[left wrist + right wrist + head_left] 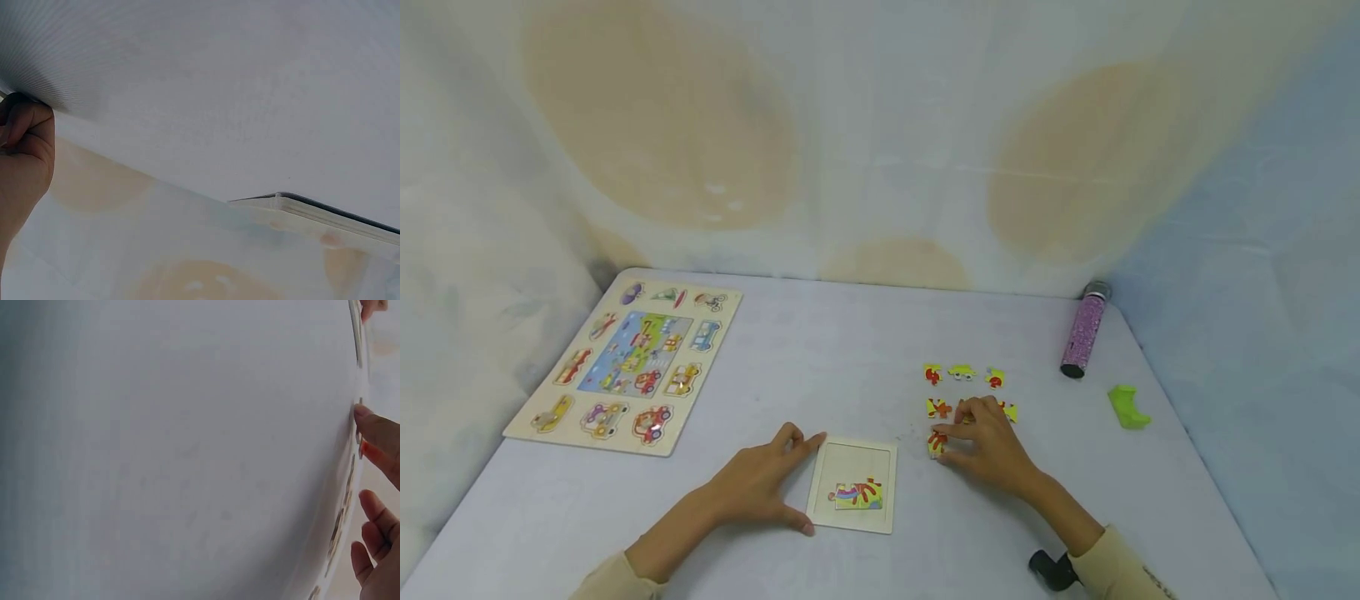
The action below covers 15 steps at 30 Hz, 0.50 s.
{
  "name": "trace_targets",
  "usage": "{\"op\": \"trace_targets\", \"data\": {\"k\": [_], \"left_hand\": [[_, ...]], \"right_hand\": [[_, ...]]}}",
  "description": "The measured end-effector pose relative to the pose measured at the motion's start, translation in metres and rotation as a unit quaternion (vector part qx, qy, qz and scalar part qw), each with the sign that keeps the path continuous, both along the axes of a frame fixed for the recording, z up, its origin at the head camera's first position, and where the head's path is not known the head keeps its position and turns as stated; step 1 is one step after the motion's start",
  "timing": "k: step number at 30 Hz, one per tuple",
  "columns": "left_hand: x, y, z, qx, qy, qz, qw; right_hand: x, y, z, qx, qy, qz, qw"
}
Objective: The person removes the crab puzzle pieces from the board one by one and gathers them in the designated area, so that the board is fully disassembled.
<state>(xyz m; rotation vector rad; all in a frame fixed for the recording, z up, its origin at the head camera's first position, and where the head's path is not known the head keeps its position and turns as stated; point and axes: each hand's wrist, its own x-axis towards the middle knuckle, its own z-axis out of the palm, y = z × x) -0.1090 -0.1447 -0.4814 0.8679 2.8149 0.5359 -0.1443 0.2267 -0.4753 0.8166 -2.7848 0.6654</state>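
Observation:
A small square wooden puzzle tray (850, 527) lies flat on the table, with joined jigsaw pieces (859, 497) in its lower part. My left hand (756, 483) rests at the tray's left side, index fingertip at the upper left corner and thumb at the lower one. To the right of the tray, my right hand (988, 446) pinches a red and yellow jigsaw piece (936, 443) between thumb and index finger. Loose pieces lie in rows beyond, including a yellow-green one (962, 372); the right hand partly covers the middle row. In the right wrist view, thumb and fingers (378, 434) meet at the piece.
A large vehicle picture board (625, 367) lies at the back left. Toward the right stand out a glittery purple microphone-like tube (1086, 329) and a bright green curved block (1126, 407). Partly behind the right sleeve is a black object (1052, 571). Fabric walls border the table.

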Motion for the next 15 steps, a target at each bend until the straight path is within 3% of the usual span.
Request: {"op": "trace_targets", "data": {"k": [8, 15], "left_hand": [[0.000, -0.001, 0.000, -0.003, 0.013, -0.007, 0.9999], [0.002, 0.000, 0.001, 0.006, 0.007, -0.013, 0.9999]], "right_hand": [[0.006, -0.010, -0.002, -0.019, -0.010, 0.001, 0.9998], [0.029, -0.049, 0.001, -0.036, -0.012, 0.078, 0.9962]]}}
